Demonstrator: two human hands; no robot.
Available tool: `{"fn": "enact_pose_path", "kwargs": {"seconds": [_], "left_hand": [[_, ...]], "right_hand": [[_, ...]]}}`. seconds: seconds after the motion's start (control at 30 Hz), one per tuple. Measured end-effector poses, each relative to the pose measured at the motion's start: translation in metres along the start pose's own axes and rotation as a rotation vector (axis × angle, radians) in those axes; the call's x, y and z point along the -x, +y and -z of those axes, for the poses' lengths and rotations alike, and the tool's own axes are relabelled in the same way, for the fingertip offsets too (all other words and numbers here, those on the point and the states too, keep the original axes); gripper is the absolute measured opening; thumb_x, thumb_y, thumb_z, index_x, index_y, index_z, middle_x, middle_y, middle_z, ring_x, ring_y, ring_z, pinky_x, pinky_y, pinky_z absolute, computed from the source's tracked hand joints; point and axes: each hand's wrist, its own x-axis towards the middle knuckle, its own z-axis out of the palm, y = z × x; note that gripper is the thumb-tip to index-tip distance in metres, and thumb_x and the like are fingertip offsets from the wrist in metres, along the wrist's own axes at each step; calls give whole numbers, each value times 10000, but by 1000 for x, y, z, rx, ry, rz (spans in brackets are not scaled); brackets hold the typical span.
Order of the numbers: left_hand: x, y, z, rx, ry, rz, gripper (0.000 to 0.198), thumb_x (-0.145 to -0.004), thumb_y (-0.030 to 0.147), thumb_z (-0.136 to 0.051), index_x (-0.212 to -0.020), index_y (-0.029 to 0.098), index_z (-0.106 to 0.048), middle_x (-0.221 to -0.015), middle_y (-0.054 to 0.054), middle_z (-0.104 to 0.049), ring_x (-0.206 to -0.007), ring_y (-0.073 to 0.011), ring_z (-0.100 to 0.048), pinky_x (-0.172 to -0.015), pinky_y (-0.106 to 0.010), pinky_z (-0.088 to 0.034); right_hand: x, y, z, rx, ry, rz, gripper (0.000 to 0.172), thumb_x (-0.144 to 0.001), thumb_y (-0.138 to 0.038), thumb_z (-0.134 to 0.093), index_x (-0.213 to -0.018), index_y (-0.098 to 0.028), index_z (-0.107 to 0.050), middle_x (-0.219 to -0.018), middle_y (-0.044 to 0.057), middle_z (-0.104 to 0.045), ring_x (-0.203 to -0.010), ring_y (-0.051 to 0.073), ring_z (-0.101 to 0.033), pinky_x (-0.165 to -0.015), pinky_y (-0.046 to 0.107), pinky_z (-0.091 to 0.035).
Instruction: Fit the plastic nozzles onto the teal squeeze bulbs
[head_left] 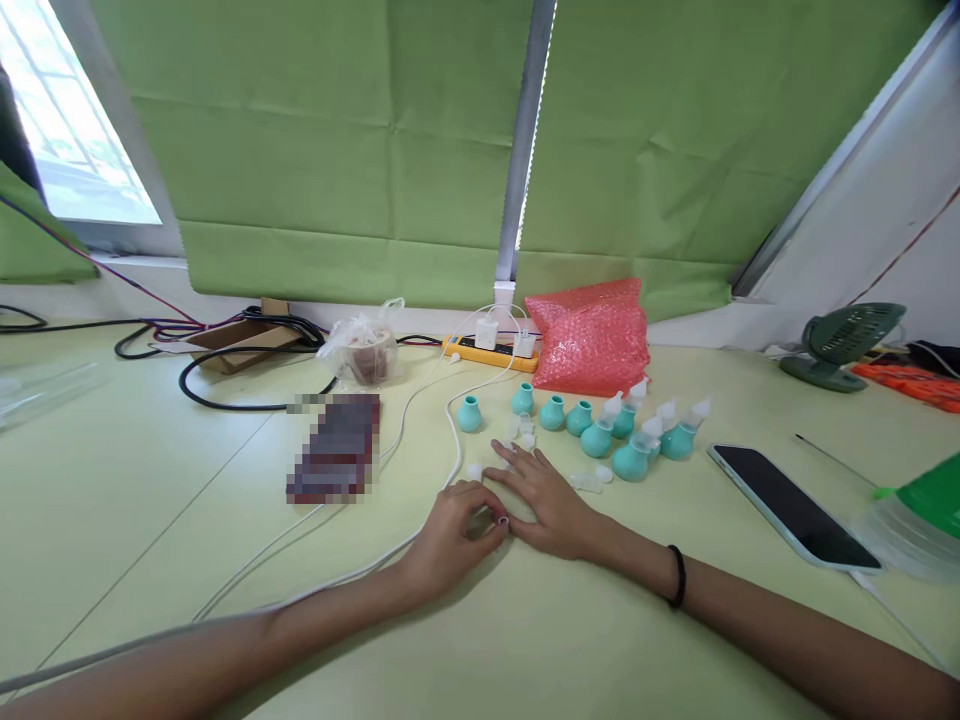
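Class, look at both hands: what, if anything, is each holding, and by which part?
Left hand curls over something hidden; cannot tell what. Right hand lies flat on the table, holding nothing.

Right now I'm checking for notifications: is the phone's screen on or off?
Off: the phone lies face up, its screen plain black.

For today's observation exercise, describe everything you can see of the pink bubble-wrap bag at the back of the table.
The pink bubble-wrap bag is a translucent reddish-pink plastic pouch covered in small air bubbles, crumpled and puffed as if something fills it, though its contents cannot be made out. It sits upright at the far edge of the table, against the green blind. The yellow power strip lies at its left foot, and the teal bulbs stand just in front. No hand touches it.
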Motion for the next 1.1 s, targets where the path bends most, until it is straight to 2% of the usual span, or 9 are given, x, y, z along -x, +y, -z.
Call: {"fn": "enact_pose_path", "kwargs": {"seconds": [0.23, 0.4, 0.53, 0.63, 0.7, 0.83, 0.97, 1.03, 1.1], "left_hand": [[-29, -14, 3, -92, -6, -61, 67, -697, 171, -532, -716, 151, -593, -729, -36, -599, -706, -159, -548, -653, -248, -429], [-26, -18, 1, -181, -30, -198, 94, -715, 170, -508, -773, 160, -582, -804, -56, -600, -775, -165, -535, -708, -262, -429], [-20, -15, 1, -340, -79, -294, 98, -737, 180, -485, -746, 156, -579, -785, -65, -593, -765, -170, -516, -702, -272, -428], [-17, -14, 1, -418, -45, -334, 127, -753, 187, -455, -742, 162, -579, -734, -65, -594, -714, -168, -512, -652, -272, -428], [-17, -15, 1, -431, -5, -283, 119, -736, 183, -464, -734, 165, -582, -694, -59, -601, -678, -169, -512, -616, -270, -423], [-21, -16, 5, -354, 40, -40, 96, -669, 159, -518, -717, 179, -599, -693, -28, -619, -647, -157, -521, -575, -248, -406], [-24, -17, 7, -238, 57, 124, 148, -660, 173, -524, -758, 188, -633, -673, -13, -623, -630, -146, -534, -565, -234, -398], [-24, -18, 7, -189, 68, 150, 163, -675, 203, -519, -786, 191, -638, -669, -11, -621, -618, -140, -535, -559, -228, -400], [-25, -19, 6, -145, 83, 165, 165, -693, 231, -509, -792, 185, -634, -636, -5, -609, -578, -129, -525, -535, -218, -396]], "right_hand": [[-15, 14, -10, -4, 133, -35, 334, -717, -176, -456, -1045, -171, -520, -1266, 111, -386, -1145, 245, -371, -927, 463, -287], [-12, 13, -13, 17, 225, 9, 302, -735, -153, -432, -1020, -172, -528, -1173, 89, -498, -1086, 238, -441, -948, 507, -243], [-9, 10, -8, 5, 344, 96, 326, -763, -127, -389, -1072, -165, -485, -1216, 102, -451, -1126, 222, -404, -943, 486, -287], [-4, 4, -1, -9, 424, 194, 380, -763, -115, -381, -1138, -151, -422, -1268, 122, -381, -1186, 220, -322, -949, 477, -295], [0, -1, 2, -24, 460, 265, 420, -754, -109, -395, -1172, -147, -379, -1275, 133, -368, -1197, 226, -301, -948, 481, -299], [6, -9, 3, -55, 510, 373, 466, -726, -108, -441, -1180, -158, -348, -1226, 145, -424, -1164, 245, -349, -902, 484, -355], [6, -11, 5, -90, 530, 522, 295, -709, -98, -489, -994, -174, -484, -965, 117, -575, -923, 199, -524, -762, 379, -459], [6, -12, 7, -92, 453, 562, 159, -715, -191, -529, -872, -171, -532, -858, 98, -580, -802, 183, -535, -691, 343, -471], [5, -14, 8, -85, 309, 565, 136, -715, -301, -541, -772, -178, -556, -831, 81, -568, -756, 178, -518, -635, 319, -467]]}}
